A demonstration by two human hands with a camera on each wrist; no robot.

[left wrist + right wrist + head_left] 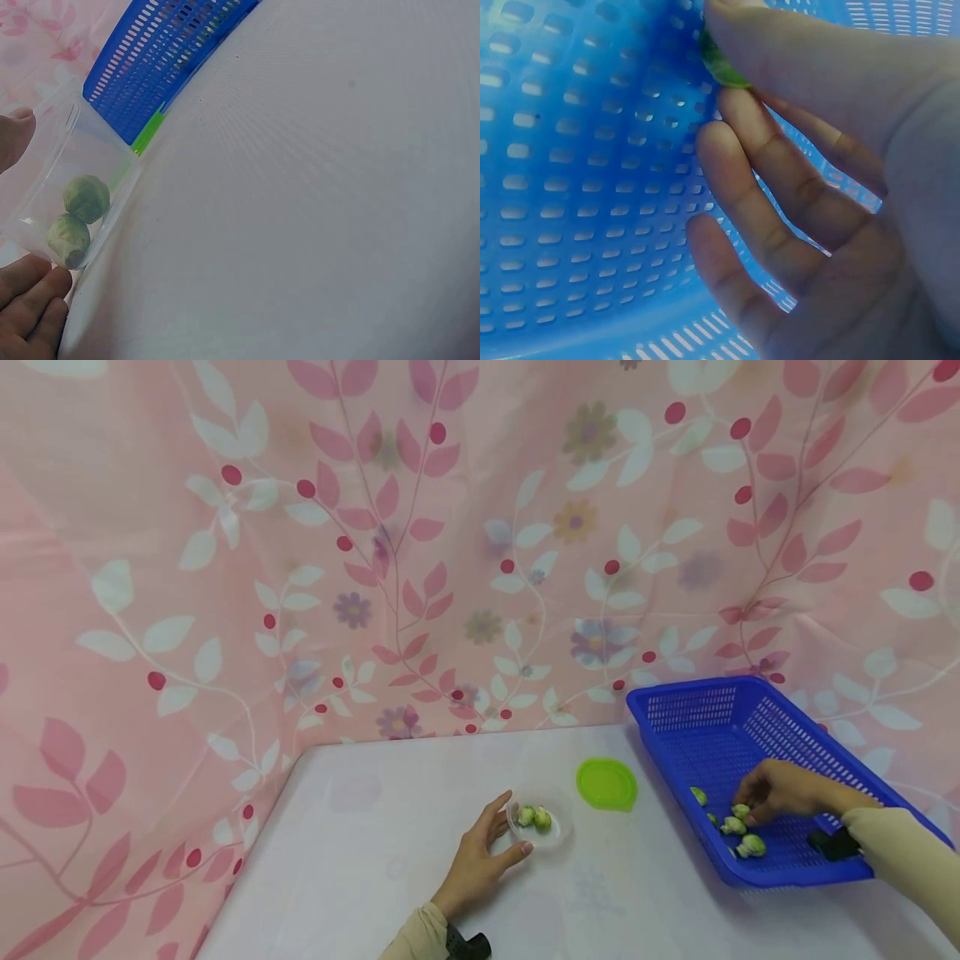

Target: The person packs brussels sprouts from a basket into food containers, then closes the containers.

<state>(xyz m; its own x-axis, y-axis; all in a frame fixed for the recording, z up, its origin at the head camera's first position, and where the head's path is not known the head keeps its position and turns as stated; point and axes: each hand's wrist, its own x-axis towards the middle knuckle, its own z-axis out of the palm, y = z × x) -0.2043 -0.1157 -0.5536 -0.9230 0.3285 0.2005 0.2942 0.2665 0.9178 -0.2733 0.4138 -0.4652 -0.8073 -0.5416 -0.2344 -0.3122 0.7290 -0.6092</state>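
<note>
My left hand (476, 860) holds a small clear plastic container (558, 833) from its left side, thumb at the near rim and fingers round the far side. Inside the container lie two Brussels sprouts (87, 199), seen through its wall in the left wrist view. Over in the blue basket (697, 735), my right hand (791, 789) reaches down and pinches a Brussels sprout (724, 67) between thumb and forefinger; the hand hides much of it. The other fingers of that hand spread near the basket's slotted wall. Several more sprouts (752, 846) lie close by along the basket's left side.
A bright green lid (606, 783) lies flat on the white table (360, 843), between the container and the basket. Behind the table hangs a pink flowered cloth (465, 568). The basket's raised rim surrounds my right hand.
</note>
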